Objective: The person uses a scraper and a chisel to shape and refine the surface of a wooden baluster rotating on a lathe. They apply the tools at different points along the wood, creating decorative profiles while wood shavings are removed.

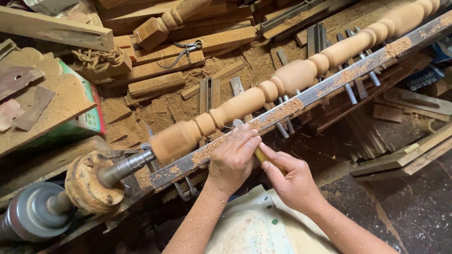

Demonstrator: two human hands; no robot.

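Note:
A long turned wooden spindle [287, 77] is mounted on a lathe, running from lower left to upper right. Below it lies a metal tool rest bar [306, 96] strewn with sawdust. My left hand [233, 157] presses down on the bar and over a chisel, whose metal tip [238, 123] meets the spindle near a narrow bead. My right hand [292, 176] grips the chisel's yellow wooden handle [262, 156] just behind the left hand.
The lathe's drive head and wooden faceplate [87, 183] sit at lower left. Behind the spindle lie several chisels [351, 89], wood offcuts [155, 84], metal calipers [186, 49] and deep sawdust. A green box [89, 113] stands at left. Planks [405, 157] lie at right.

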